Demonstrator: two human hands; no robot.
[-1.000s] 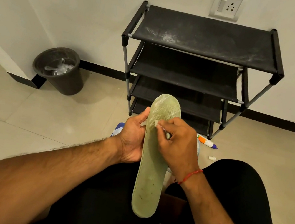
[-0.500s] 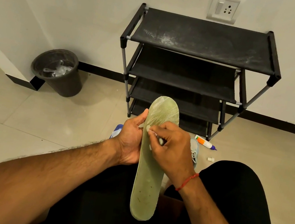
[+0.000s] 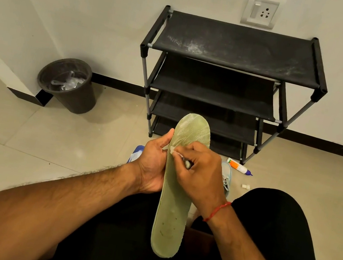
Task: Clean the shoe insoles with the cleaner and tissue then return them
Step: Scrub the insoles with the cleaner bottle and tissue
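A pale green insole [image 3: 171,216] stands nearly upright over my lap, toe end pointing away. My left hand [image 3: 153,165] grips its left edge near the middle, thumb along the rim. My right hand [image 3: 198,172] presses a small wad of white tissue [image 3: 175,151] against the insole's upper left part, fingers curled around it. The cleaner bottle [image 3: 238,166], white with an orange label and a blue tip, lies on the floor to the right. Its small white cap [image 3: 245,186] lies apart from it. A light blue shoe [image 3: 226,177] shows behind my right hand.
A black four-tier shoe rack [image 3: 236,50] stands against the wall ahead. A dark bin [image 3: 68,87] with plastic inside sits at the left by the wall corner. A blue and white object [image 3: 137,153] peeks out behind my left hand. My legs in black fill the lower frame.
My right hand has slid the tissue from the middle of the insole to its left edge. The left hand keeps the same hold.
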